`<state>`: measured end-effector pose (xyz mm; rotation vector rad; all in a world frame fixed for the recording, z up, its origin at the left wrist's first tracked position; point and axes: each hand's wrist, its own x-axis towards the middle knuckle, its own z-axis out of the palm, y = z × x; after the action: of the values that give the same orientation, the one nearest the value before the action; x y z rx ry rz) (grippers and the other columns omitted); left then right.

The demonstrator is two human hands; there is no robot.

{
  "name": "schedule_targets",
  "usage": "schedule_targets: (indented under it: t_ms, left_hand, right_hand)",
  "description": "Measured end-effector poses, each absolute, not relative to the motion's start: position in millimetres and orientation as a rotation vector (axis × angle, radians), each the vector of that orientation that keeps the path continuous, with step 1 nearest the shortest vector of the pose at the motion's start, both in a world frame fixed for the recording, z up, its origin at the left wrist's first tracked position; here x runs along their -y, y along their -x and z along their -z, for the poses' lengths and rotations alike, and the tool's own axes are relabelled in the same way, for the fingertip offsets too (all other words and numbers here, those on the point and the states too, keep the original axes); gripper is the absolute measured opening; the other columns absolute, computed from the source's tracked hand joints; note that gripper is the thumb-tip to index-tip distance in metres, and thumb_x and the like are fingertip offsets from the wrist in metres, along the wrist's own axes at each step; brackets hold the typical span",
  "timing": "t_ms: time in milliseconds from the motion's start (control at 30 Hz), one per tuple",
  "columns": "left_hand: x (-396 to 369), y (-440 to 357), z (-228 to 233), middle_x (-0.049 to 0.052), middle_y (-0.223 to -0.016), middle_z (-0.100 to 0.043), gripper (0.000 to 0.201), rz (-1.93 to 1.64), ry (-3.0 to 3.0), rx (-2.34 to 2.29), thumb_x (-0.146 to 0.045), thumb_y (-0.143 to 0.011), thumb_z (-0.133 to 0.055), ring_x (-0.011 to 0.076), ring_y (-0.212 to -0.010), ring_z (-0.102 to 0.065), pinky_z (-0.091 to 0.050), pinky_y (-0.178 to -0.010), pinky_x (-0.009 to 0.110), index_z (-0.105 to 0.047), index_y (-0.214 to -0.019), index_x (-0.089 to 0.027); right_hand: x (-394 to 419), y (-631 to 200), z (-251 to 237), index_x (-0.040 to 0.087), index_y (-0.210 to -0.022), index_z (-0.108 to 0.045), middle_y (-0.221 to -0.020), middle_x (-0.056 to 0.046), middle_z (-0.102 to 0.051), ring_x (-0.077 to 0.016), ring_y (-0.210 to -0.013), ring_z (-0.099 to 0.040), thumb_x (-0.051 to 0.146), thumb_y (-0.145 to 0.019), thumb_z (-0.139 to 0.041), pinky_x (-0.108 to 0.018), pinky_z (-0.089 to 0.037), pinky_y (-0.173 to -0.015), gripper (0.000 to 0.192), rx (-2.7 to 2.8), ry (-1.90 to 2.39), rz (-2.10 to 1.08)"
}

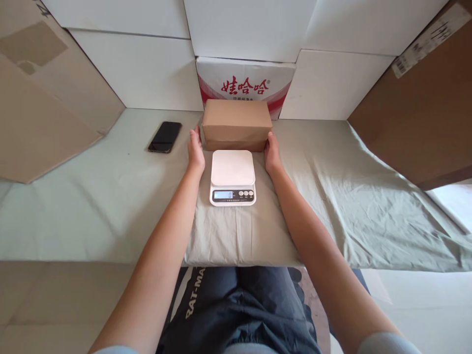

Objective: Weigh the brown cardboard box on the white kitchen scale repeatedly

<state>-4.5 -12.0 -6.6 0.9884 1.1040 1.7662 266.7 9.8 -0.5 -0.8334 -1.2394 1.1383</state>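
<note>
A brown cardboard box [236, 123] lies on the grey-green cloth [332, 196] just behind a white kitchen scale [232, 176]. My left hand [195, 151] presses flat against the box's left end, and my right hand [272, 151] against its right end, so the box is held between both palms. The box rests on the cloth. The scale's platform is bare and its display reads 0.
A black phone [165, 136] lies on the table to the left. A white carton with red print [245, 83] stands behind the box. White panels form the back wall; large cardboard sheets [40, 108] lean at left and right [424, 108].
</note>
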Motion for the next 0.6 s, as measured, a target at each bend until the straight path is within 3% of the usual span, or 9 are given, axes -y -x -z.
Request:
schedule_targets:
  t_ms: [167, 267, 433, 600]
  left_hand:
    - [21.1, -11.5, -5.2, 0.014, -0.153, -0.064, 0.089, -1.74, -1.012, -1.002, -0.093, -0.08, -0.046, 0.0297, -0.151, -0.053, -0.038, -0.128, 0.046, -0.07, -0.129, -0.023]
    - [26.1, -19.2, -11.6, 0.015, -0.138, -0.074, 0.091, -1.762, -1.037, -0.943, -0.098, -0.071, -0.052, 0.0327, -0.147, -0.057, -0.042, -0.126, 0.047, -0.074, -0.116, -0.022]
    - [27.5, -21.3, -13.9, 0.015, -0.135, -0.075, 0.089, -1.8, -1.041, -0.95, -0.098, -0.068, -0.056, 0.0335, -0.148, -0.056, -0.042, -0.126, 0.048, -0.075, -0.11, -0.022]
    - [22.4, -14.1, -18.5, 0.015, -0.149, -0.066, 0.091, -1.77, -1.02, -0.952, -0.099, -0.065, -0.058, 0.0338, -0.153, -0.049, -0.036, -0.13, 0.049, -0.074, -0.113, -0.024]
  right_hand:
    - [-2.9, -262.0, -3.8, 0.027, -0.143, -0.05, -0.163, 0.005, -0.054, -0.0185, -0.159, -0.038, 0.079, -0.087, -0.053, -0.042, -0.024, -0.139, 0.076, 1.174, 0.824, -1.112]
    - [1.5, -259.1, -8.0, 0.029, -0.143, -0.051, -0.162, 0.005, -0.054, -0.0197, -0.16, -0.038, 0.078, -0.088, -0.055, -0.042, -0.024, -0.139, 0.074, 1.183, 0.786, -1.127]
    - [3.8, -256.7, -10.2, 0.032, -0.144, -0.05, -0.163, 0.005, -0.053, -0.021, -0.162, -0.036, 0.081, -0.087, -0.053, -0.042, -0.024, -0.139, 0.075, 1.196, 0.798, -1.137]
    - [5.6, -251.2, -23.9, 0.032, -0.147, -0.047, -0.164, 0.002, -0.052, -0.0224, -0.162, -0.036, 0.087, -0.084, -0.049, -0.046, -0.025, -0.14, 0.084, 1.256, 0.802, -1.052]
